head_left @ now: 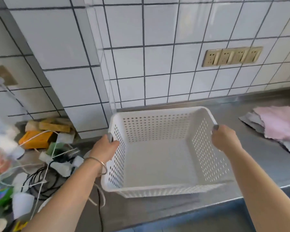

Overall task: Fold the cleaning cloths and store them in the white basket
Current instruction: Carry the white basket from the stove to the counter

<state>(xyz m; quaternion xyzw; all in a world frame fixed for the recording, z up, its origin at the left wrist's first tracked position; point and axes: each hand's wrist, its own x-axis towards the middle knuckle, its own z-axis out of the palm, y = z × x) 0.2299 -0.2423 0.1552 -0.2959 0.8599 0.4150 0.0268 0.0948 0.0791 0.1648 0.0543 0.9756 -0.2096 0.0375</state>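
Observation:
A white perforated basket (157,187) sits in the middle of the steel counter with nothing inside it. My left hand (105,149) grips its left rim, thumb over the top edge. My right hand (223,138) grips the right rim the same way. A pile of cleaning cloths lies flat at the far right, with a pink cloth (281,122) on top of grey cloths (253,120).
The steel counter (258,164) has its front edge close to me. To the left lie cluttered sponges, an orange box (34,139), white plugs and tangled cables (45,180). A tiled wall with a row of sockets (231,56) stands behind.

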